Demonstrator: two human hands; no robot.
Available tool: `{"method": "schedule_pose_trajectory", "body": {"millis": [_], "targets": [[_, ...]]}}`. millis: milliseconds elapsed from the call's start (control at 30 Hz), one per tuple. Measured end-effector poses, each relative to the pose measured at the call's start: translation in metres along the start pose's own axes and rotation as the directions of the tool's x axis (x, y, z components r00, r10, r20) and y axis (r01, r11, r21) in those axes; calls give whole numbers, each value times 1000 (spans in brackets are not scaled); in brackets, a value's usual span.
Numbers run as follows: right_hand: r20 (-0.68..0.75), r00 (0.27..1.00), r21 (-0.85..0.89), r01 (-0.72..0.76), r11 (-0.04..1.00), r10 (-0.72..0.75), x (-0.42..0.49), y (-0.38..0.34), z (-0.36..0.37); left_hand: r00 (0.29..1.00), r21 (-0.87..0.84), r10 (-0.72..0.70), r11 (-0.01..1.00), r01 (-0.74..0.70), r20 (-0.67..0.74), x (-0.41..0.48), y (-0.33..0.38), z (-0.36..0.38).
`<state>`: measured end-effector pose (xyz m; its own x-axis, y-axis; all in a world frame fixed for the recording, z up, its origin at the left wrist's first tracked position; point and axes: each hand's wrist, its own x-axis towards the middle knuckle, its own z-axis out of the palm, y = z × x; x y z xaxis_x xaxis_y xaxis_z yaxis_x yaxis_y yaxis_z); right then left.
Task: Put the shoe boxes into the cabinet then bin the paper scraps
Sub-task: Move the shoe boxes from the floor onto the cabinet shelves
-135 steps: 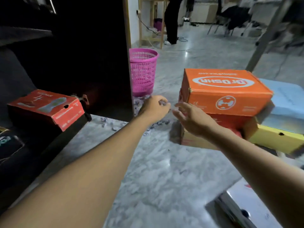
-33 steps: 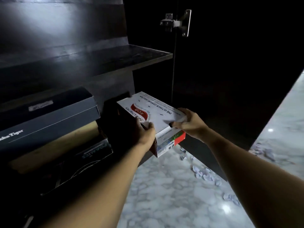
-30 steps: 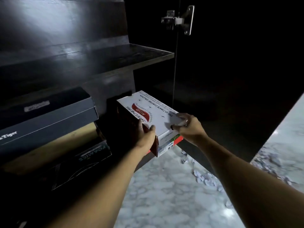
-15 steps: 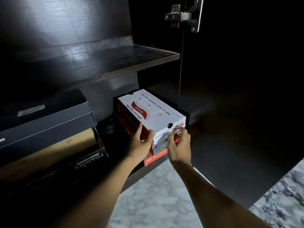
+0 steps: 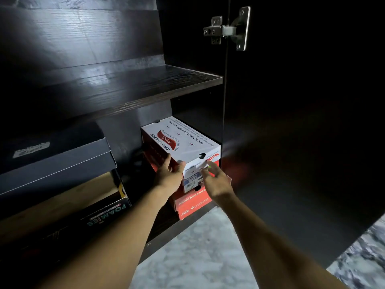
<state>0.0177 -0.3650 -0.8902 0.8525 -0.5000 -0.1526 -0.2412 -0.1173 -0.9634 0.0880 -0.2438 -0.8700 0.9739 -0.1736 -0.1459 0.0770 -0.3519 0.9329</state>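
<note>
White Skechers box (image 5: 183, 140): seated on red box (image 5: 191, 205), cabinet (image 5: 145, 84) bottom shelf, 12 o'clock. Your left grip (image 5: 169, 174) clasps its corner; right grip (image 5: 216, 180), fingers straight, touches its end. Outstanding: binning paper scraps (image 5: 364, 257), 4 o'clock.

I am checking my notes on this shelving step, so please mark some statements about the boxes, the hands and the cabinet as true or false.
1. The white shoe box lies on a red box. True.
2. The white shoe box lies on the upper shelf. False: it is below that shelf.
3. The right hand touches the box's front end with straight fingers. True.
4. The left hand hangs free of the boxes. False: it holds the white shoe box's left front corner.
5. The cabinet door is closed. False: it stands open, with its hinge showing.
</note>
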Motion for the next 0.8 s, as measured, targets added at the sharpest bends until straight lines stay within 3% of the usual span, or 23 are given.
{"method": "schedule_pose_trajectory", "body": {"millis": [300, 500, 633, 800], "targets": [[-58, 987, -327, 124, 937, -151, -62, -11, -53, 1000, 3, 12, 1000, -12, 24, -48, 26, 22], [-133, 982, -609, 25, 793, -133, -144, 3, -124, 963, 20, 221, 974, -226, 152, -137, 31, 57], [-345, 929, -537, -79, 840, -133, -225, 38, -162, 880, 75, 238, 953, -293, 410, -198, 17, 87], [-629, 774, -403, -239, 884, -77, -329, 107, -200, 673, 65, 248, 913, -403, 697, -272, -9, 138]]}}
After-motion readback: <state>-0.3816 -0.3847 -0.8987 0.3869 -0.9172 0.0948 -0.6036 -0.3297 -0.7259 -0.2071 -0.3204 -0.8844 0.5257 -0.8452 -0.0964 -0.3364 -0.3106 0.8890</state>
